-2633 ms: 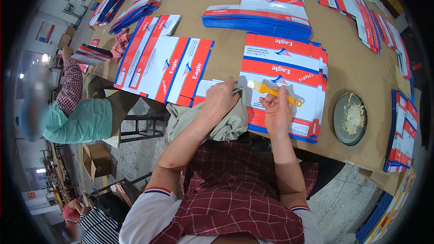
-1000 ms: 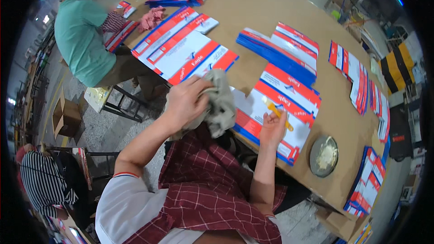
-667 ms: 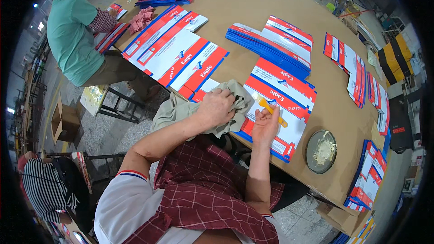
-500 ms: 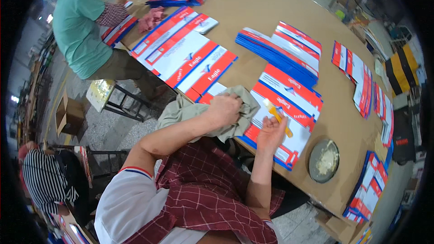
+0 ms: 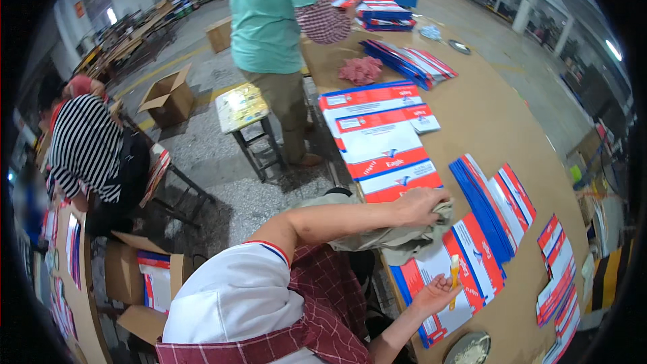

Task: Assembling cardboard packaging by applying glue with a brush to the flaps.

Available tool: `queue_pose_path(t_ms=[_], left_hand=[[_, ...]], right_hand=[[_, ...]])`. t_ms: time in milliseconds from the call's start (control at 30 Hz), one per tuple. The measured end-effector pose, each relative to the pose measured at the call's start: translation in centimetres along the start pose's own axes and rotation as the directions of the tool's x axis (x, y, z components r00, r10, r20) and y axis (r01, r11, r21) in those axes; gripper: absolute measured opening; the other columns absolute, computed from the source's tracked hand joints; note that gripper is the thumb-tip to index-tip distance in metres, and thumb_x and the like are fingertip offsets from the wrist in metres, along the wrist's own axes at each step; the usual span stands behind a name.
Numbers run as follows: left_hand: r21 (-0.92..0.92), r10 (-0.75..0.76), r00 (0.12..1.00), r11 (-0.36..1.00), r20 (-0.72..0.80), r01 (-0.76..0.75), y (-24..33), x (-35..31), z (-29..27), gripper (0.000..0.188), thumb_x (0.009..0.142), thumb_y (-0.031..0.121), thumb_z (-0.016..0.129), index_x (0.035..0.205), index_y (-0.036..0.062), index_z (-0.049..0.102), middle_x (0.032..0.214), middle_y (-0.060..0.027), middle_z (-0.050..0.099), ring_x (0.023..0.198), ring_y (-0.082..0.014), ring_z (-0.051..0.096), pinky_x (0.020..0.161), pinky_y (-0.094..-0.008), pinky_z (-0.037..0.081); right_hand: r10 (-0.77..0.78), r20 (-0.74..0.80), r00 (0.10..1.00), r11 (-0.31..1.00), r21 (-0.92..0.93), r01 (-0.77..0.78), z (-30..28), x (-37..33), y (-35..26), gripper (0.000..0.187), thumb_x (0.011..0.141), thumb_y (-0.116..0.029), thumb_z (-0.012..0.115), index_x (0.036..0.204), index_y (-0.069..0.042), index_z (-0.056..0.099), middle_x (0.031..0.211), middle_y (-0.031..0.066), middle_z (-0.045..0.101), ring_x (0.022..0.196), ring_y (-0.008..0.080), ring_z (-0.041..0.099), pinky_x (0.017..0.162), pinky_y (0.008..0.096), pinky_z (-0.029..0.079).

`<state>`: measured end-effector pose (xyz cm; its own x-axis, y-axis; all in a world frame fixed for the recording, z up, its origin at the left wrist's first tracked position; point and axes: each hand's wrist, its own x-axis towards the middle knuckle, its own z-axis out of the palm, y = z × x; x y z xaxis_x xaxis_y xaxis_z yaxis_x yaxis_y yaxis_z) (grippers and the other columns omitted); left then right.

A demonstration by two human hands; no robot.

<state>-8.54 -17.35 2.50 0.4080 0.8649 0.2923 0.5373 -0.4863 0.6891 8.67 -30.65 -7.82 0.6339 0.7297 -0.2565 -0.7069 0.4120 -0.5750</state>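
My left hand (image 5: 419,207) is closed on a crumpled grey-green cloth (image 5: 397,237), bunched at the table edge and hanging partly over it. Beneath and beside it lie red, white and blue printed cardboard sheets (image 5: 387,146), overlapping in a row. My right hand (image 5: 437,294) is palm up with curled fingers, holding a slim yellow-handled brush (image 5: 454,271). This brush is above another printed cardboard sheet (image 5: 480,251) near the table edge. Close to my right forearm stands a round bowl (image 5: 467,350) of pale paste, cut by the lower edge of the view.
Stacks of folded cardboard (image 5: 486,205) lie on the brown table (image 5: 472,108), with more (image 5: 558,263) at its right. A pink cloth (image 5: 360,71) lies near a co-worker in green (image 5: 273,20). A stool (image 5: 241,106) and open cartons (image 5: 168,98) stand left.
The view has swung left, so the table and both hands appear farther right and lower. My left hand still grips the cloth, and my right hand keeps the brush.
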Motion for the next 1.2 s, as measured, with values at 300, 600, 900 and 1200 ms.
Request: queue_pose_path(t_ms=[300, 600, 900, 1200], left_hand=[[-0.73, -0.123, 0.787, 0.48, -0.605, -0.486, 9.0, -3.4, -13.9, 0.033, 0.075, -0.005, 0.044, 0.107, 0.0058, 0.042, 0.093, -0.0004, 0.049, 0.086, -0.0075, 0.046, 0.078, -0.0227, 0.039], [-0.829, -0.503, 0.793, 0.559, -0.343, -0.004, -1.1, -14.0, -13.2, 0.03, 0.076, 0.011, 0.046, 0.105, 0.0038, 0.048, 0.103, -0.0048, 0.05, 0.095, -0.0132, 0.049, 0.084, -0.0268, 0.039], [0.284, -0.521, 0.845, 0.834, 0.12, 0.473, -12.1, -20.4, -13.8, 0.039, 0.075, 0.021, 0.055, 0.111, 0.0062, 0.049, 0.108, -0.0139, 0.049, 0.099, -0.0272, 0.051, 0.082, -0.0374, 0.04], [0.524, -0.057, 0.837, 0.802, 0.545, -0.287, -9.3, -17.7, -8.3, 0.035, 0.08, 0.031, 0.058, 0.106, 0.0074, 0.054, 0.113, -0.0129, 0.052, 0.104, -0.03, 0.05, 0.082, -0.0481, 0.039]], right_hand=[[-0.013, 0.566, 0.824, 0.933, 0.303, -0.193, -3.5, 3.9, 1.0, 0.029, 0.091, -0.027, 0.047, 0.098, 0.0, 0.056, 0.087, 0.01, 0.062, 0.075, 0.0197, 0.059, 0.076, 0.0296, 0.049], [0.041, 0.243, 0.969, 0.948, 0.298, -0.115, -2.1, 1.5, 0.1, 0.03, 0.091, -0.032, 0.046, 0.097, -0.005, 0.058, 0.08, 0.0075, 0.065, 0.075, 0.0163, 0.061, 0.081, 0.0325, 0.048], [0.023, 0.191, 0.981, 0.947, 0.311, -0.083, -0.8, 0.9, 0.0, 0.029, 0.092, -0.031, 0.043, 0.095, -0.006, 0.057, 0.078, 0.0078, 0.064, 0.074, 0.0148, 0.061, 0.079, 0.0331, 0.048], [0.0, 0.175, 0.985, 0.959, 0.28, -0.049, 1.9, -0.2, 0.6, 0.025, 0.092, -0.029, 0.045, 0.096, -0.008, 0.056, 0.076, 0.0046, 0.062, 0.069, 0.0129, 0.058, 0.074, 0.0307, 0.047]])
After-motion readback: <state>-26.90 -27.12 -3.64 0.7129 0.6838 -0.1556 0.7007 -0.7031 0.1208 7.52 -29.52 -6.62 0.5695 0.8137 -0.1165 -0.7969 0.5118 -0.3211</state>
